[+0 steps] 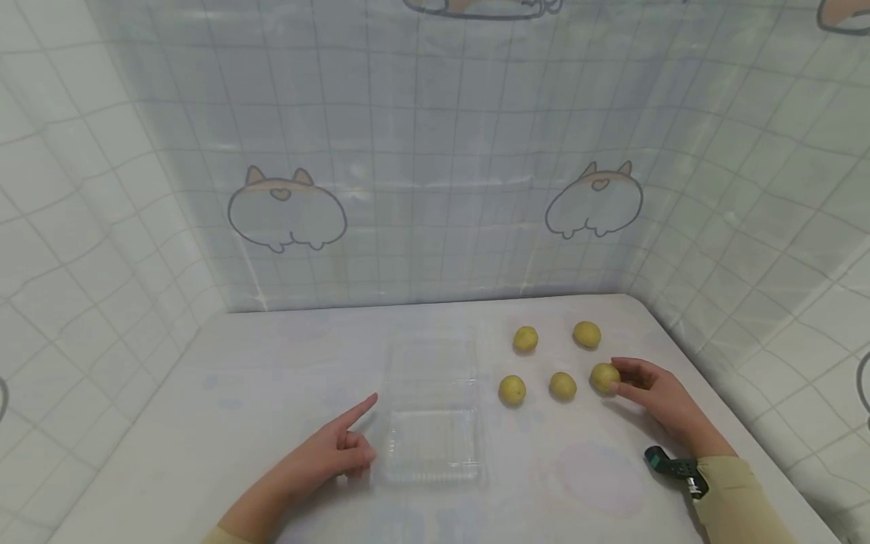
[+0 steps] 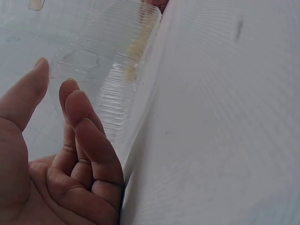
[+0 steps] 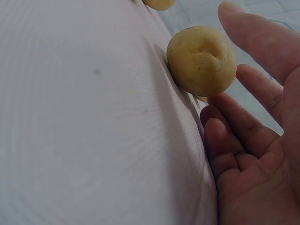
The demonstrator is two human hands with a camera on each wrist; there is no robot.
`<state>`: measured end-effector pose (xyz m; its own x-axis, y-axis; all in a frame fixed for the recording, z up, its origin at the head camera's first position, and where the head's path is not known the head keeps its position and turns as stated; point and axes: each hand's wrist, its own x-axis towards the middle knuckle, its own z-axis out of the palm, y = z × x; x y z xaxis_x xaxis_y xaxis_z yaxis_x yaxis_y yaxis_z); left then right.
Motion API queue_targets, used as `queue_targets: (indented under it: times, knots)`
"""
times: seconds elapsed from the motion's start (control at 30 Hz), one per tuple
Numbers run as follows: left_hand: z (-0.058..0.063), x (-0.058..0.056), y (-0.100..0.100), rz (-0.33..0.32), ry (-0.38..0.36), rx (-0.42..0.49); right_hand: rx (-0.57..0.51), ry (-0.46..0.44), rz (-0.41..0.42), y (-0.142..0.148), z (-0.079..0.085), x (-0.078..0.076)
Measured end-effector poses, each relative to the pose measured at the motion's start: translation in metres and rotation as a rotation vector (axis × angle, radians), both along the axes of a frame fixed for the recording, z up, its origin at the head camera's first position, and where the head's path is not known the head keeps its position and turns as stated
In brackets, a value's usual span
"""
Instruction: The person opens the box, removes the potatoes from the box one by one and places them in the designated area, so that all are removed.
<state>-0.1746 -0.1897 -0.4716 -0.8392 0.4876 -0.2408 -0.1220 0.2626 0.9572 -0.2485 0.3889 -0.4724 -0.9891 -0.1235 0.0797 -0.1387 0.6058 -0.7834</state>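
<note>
Beside my right hand (image 1: 658,397), at the right of the table, lies a small yellow potato (image 1: 604,378). The thumb and fingers are spread around its right side. In the right wrist view the potato (image 3: 201,61) rests on the table, and a gap shows between it and the thumb. My left hand (image 1: 333,452) is at the left of a clear plastic box (image 1: 435,446), its forefinger stretched forward and the other fingers loosely bent, with nothing held. The box stands with its clear lid (image 1: 433,353) folded back.
More potatoes lie right of the box: one at the back (image 1: 526,339), another at the back right (image 1: 587,334), and two nearer, one (image 1: 512,390) next to the other (image 1: 563,386). A dark wrist device (image 1: 673,465) sits on the right wrist. Gridded curtains (image 1: 435,227) surround the white table (image 1: 272,363).
</note>
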Motion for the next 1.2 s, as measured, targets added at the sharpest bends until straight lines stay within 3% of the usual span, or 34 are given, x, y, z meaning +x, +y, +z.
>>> queue_targets:
  times: [0.3,0.5,0.77,0.93,1.1,1.2]
  knots:
    - [0.001,0.001,0.004,0.065,-0.042,0.023,-0.003,-0.006,-0.002,0.001,0.0,-0.001]
    - [0.004,-0.001,0.006,0.039,-0.054,0.096,0.008,-0.012,-0.008,0.002,0.001,0.0]
    - [0.009,-0.003,0.008,0.007,-0.077,0.125,0.026,-0.018,-0.024,0.005,-0.002,0.001]
    - [0.011,-0.003,0.007,0.008,-0.087,0.13,0.02,-0.066,-0.046,0.005,0.002,0.001]
    - [0.016,-0.006,0.001,0.034,-0.052,0.105,0.033,-0.028,-0.016,0.003,0.012,-0.001]
    - [0.021,-0.014,-0.011,0.078,0.009,0.028,0.059,0.008,0.02,0.002,0.026,-0.005]
